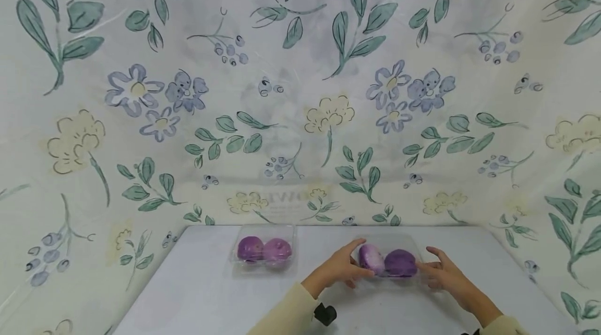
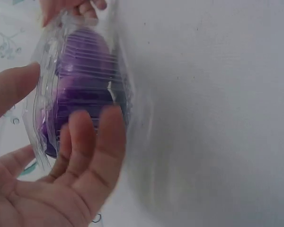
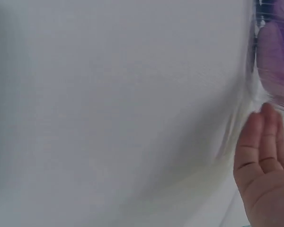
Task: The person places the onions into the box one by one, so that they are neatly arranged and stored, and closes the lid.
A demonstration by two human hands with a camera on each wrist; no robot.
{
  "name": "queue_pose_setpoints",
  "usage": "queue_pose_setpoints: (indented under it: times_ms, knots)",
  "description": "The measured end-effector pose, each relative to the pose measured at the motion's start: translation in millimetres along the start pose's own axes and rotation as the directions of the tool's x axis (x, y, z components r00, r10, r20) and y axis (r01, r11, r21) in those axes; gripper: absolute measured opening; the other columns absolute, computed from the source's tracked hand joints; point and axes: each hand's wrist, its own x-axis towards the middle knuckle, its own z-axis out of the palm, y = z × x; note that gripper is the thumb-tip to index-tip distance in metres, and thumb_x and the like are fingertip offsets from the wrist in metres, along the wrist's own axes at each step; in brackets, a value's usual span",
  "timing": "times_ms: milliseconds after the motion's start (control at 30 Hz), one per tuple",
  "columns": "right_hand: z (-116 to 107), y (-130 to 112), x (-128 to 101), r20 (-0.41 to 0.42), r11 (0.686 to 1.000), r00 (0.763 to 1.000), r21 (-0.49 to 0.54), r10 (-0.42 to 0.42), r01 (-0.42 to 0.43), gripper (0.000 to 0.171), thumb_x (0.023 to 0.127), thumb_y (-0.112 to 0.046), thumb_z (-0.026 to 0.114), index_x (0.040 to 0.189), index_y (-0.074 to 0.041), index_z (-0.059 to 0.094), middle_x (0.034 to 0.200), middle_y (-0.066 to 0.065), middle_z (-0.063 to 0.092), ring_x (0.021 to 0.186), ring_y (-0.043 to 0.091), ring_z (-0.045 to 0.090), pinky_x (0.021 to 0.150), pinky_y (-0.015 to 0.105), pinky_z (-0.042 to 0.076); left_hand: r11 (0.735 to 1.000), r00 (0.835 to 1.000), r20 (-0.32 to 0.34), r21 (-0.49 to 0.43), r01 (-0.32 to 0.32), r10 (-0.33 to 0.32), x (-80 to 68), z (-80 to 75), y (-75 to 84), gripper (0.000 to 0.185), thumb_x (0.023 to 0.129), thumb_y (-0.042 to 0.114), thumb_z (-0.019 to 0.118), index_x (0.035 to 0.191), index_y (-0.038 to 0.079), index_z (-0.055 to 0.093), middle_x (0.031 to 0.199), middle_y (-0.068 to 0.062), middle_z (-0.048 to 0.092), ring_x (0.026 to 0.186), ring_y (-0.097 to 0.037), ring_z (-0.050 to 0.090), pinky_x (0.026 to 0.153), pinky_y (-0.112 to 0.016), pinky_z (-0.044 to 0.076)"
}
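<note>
Clear plastic box (image 1: 388, 262) with two purple buns inside, one paler and marbled (image 1: 371, 258), one darker (image 1: 400, 263), sits flat on the white table (image 1: 197, 293), right of centre and near your edge. You have it between both hands, one at each short end, which looks like a way to steady or square it without squashing the thin lid. Your left hand (image 1: 339, 269) is at the left end, thumb raised over the top rim, fingers low along the near side; in the left wrist view those fingers (image 2: 92, 142) lie straight against the ribbed plastic (image 2: 80, 85), thumb apart from it on the far side, so spread and touching rather than clamped. Your right hand (image 1: 443, 271) is at the right end, fingers spread and only slightly bent, tips at or just beside the box edge; the right wrist view shows straight fingers (image 3: 262, 142) close beside the box corner (image 3: 274, 61), but it is blurred, so I cannot tell if they actually touch. Both wrists are low, forearms coming in from the near edge, cream sleeves (image 1: 286, 314). A second clear box (image 1: 263, 251) with two purple buns sits to the left, well apart from your hands, untouched. A floral cloth (image 1: 300, 90) hangs behind and around the table.
</note>
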Motion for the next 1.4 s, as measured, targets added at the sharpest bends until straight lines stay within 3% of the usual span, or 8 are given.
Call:
queue_pose_setpoints:
  times_ms: [100,200,333,500,733,1167,1333,1400]
  knots:
    - [-1.2,7.6,-2.4,0.015,0.998,1.0,0.057,-0.006,0.005,0.081,0.1,-0.037,0.056,0.154,0.001,0.01,0.118,0.022,0.063,0.096,0.025,0.065,0.082,0.039,0.057,0.993,0.998,0.031,-0.109,0.054,-0.051,-0.9,-0.3,-2.8,0.082,0.081,0.0,0.073,0.152,0.02,0.038,0.08,-0.012,0.062,0.064,-0.021,0.058,0.056,-0.045,0.06]
    - [-4.5,12.6,-6.1,0.087,0.993,0.996,0.116,-0.03,0.02,0.078,0.102,-0.033,0.053,0.153,0.006,0.009,0.105,0.01,0.067,0.087,0.017,0.062,0.077,0.034,0.057,0.987,0.997,0.035,-0.141,0.079,-0.075,-0.6,0.1,-3.6,0.081,0.079,-0.004,0.065,0.152,0.021,0.039,0.083,-0.014,0.062,0.065,-0.022,0.059,0.058,-0.047,0.06]
    - [-8.0,13.2,-10.1,0.179,0.977,0.981,0.21,-0.074,0.035,0.079,0.103,-0.026,0.053,0.153,0.009,0.003,0.103,0.005,0.069,0.087,0.014,0.065,0.08,0.033,0.058,0.982,0.996,0.017,-0.165,0.093,-0.091,-0.8,0.9,-2.4,0.082,0.077,-0.006,0.061,0.151,0.021,0.04,0.079,-0.013,0.061,0.061,-0.021,0.06,0.059,-0.047,0.06]
    - [-8.0,11.8,-11.5,0.21,0.954,0.975,0.299,-0.071,0.005,0.083,0.101,-0.019,0.054,0.153,0.01,-0.004,0.104,0.006,0.072,0.092,0.016,0.071,0.084,0.035,0.059,0.973,0.995,0.021,-0.209,0.102,-0.1,-1.2,2.6,-0.4,0.083,0.078,-0.007,0.061,0.152,0.02,0.038,0.072,-0.01,0.06,0.056,-0.02,0.06,0.059,-0.046,0.061]
    - [-3.4,10.0,-9.7,0.191,0.941,0.98,0.339,-0.062,-0.007,0.083,0.1,-0.016,0.052,0.153,0.009,-0.006,0.098,0.004,0.074,0.089,0.015,0.073,0.08,0.032,0.06,0.971,0.993,0.036,-0.205,0.12,-0.115,-3.0,1.6,2.0,0.081,0.082,-0.004,0.061,0.154,0.022,0.036,0.073,-0.008,0.058,0.057,-0.018,0.058,0.052,-0.037,0.059]
    - [1.3,13.7,-9.9,0.152,0.929,0.987,0.37,-0.054,-0.006,0.081,0.098,-0.01,0.052,0.155,0.005,-0.003,0.091,0.004,0.073,0.083,0.015,0.072,0.078,0.03,0.059,0.972,0.994,0.059,-0.211,0.106,-0.096,-1.6,3.0,-4.7,0.085,0.08,-0.009,0.059,0.155,0.019,0.032,0.066,-0.006,0.056,0.053,-0.017,0.056,0.052,-0.036,0.059]
    - [3.8,10.0,-6.5,0.081,0.965,0.996,0.262,-0.049,0.026,0.075,0.097,-0.009,0.052,0.155,0.005,0.006,0.095,0.009,0.072,0.084,0.017,0.071,0.077,0.034,0.06,0.981,0.996,0.042,-0.176,0.088,-0.081,-3.0,2.5,-3.2,0.084,0.08,-0.006,0.059,0.156,0.017,0.032,0.065,-0.006,0.055,0.052,-0.016,0.055,0.051,-0.036,0.059]
    - [5.8,6.2,-5.7,0.016,0.982,0.998,0.181,-0.063,0.059,0.073,0.095,-0.008,0.054,0.155,0.0,0.014,0.107,0.015,0.068,0.089,0.02,0.069,0.077,0.038,0.06,0.986,0.997,0.033,-0.149,0.078,-0.074,-4.5,1.8,-2.3,0.084,0.08,-0.004,0.06,0.156,0.017,0.032,0.066,-0.007,0.057,0.052,-0.016,0.057,0.052,-0.037,0.059]
